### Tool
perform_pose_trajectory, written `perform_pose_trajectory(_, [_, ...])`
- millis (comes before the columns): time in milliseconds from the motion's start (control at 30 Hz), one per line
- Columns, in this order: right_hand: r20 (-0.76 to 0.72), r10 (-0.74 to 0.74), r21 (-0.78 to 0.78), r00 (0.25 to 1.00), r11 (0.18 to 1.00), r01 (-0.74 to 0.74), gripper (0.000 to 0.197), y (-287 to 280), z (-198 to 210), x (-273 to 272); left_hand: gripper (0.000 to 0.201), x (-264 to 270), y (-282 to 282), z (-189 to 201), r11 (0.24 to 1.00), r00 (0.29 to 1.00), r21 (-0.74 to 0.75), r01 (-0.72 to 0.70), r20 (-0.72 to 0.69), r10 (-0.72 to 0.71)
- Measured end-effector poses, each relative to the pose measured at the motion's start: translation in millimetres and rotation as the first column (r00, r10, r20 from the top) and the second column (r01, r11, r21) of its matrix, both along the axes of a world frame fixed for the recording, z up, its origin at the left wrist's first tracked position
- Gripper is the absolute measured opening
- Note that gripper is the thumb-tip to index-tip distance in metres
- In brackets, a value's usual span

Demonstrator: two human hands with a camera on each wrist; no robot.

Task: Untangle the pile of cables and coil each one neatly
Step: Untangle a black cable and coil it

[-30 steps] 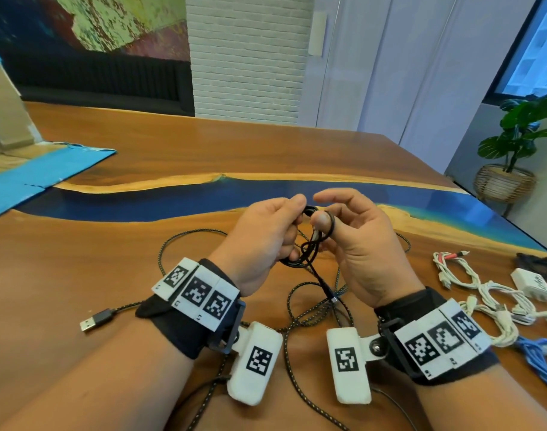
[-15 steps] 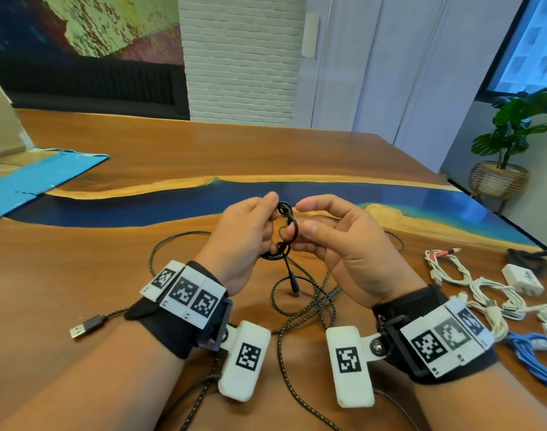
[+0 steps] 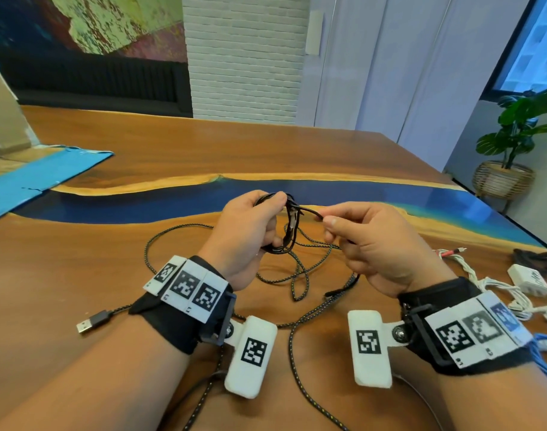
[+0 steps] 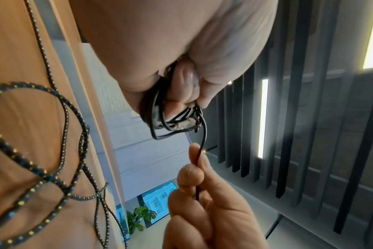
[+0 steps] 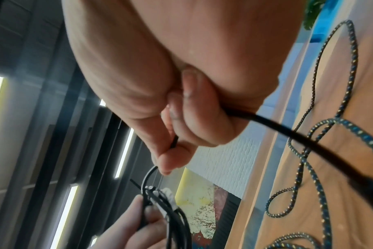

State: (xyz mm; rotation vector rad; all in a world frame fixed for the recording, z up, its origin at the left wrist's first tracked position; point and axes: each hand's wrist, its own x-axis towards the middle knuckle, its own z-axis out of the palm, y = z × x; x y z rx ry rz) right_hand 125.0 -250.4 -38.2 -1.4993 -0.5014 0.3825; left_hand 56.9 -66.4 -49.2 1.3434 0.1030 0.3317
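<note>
My left hand [image 3: 250, 225] grips a small coil of thin black cable [image 3: 289, 231] above the table; its loops show under my curled fingers [image 4: 181, 94] in the left wrist view. My right hand [image 3: 353, 234] pinches the free end of that black cable [image 3: 312, 211] between thumb and forefinger, drawn taut to the right of the coil. The tail [image 5: 287, 133] runs out below my right palm. A braided black cable with yellow and blue flecks [image 3: 297, 275] lies loose on the table under both hands, its USB plug [image 3: 92, 321] at the left.
A bunch of white cables [image 3: 490, 290], a white charger [image 3: 528, 279], a red-tipped cable [image 3: 449, 251] and a blue cable [image 3: 545, 349] lie at the right of the wooden table [image 3: 79, 275]. An open blue cardboard box [image 3: 33, 178] sits at the far left.
My right hand has drawn the black cable's end out to the right of the coil. My left hand keeps hold of the coil, and both hands have risen a little.
</note>
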Motion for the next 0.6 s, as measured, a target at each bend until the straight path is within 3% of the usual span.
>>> perform_pose_trajectory(233, [0.230, -0.079, -0.082, 0.970, 0.992, 0.101, 0.015, 8.8, -9.4, -1.6, 0.026, -8.0, -9.3, 7.3, 0.936, 0.967, -0.243, 0.255, 0.087, -0.241])
perform_pose_trajectory(400, [0.384, -0.103, -0.071, 0.918, 0.987, 0.141, 0.014, 19.4, -16.9, -3.0, 0.025, -9.2, -13.6, 6.3, 0.913, 0.955, -0.283, 0.294, 0.135, -0.266])
perform_pose_trajectory(533, [0.391, -0.095, -0.076, 0.915, 0.988, 0.135, 0.016, 20.3, -14.8, -7.5, 0.027, -8.8, -15.5, 4.6, 0.902, 0.953, -0.311, 0.301, 0.124, -0.275])
perform_pose_trajectory(600, [0.289, -0.079, -0.057, 0.954, 0.993, 0.099, 0.020, 21.6, -15.3, -10.2, 0.027, -8.6, -17.3, 3.0, 0.896, 0.953, -0.325, 0.302, 0.124, -0.276])
